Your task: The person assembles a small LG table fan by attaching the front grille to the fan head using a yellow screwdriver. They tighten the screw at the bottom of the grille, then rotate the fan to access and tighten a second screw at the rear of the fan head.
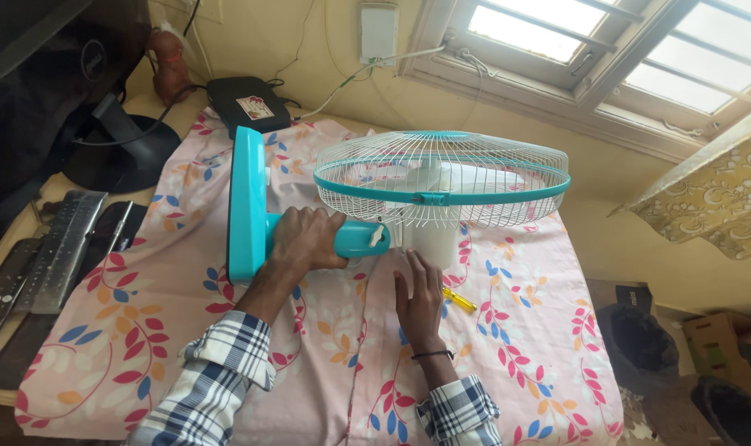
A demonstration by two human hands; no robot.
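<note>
A teal and white table fan lies on its side on a floral cloth (144, 330). Its round teal base (246, 202) stands on edge at the left, and its white wire cage with a teal rim (441, 177) faces up at the right. My left hand (307, 239) is wrapped around the fan's teal neck (359, 239) between base and cage. My right hand (419, 293) rests flat on the cloth just below the white motor housing (429, 239), fingers spread, holding nothing. A yellow screwdriver (459, 300) lies right beside that hand.
Remote controls (28, 264) and a flat metal strip lie at the table's left edge. A black monitor stand (115, 149) and a black box (247, 103) sit behind the fan. A window is at the upper right; a dark bag (639, 339) and cardboard box (714, 339) are on the floor.
</note>
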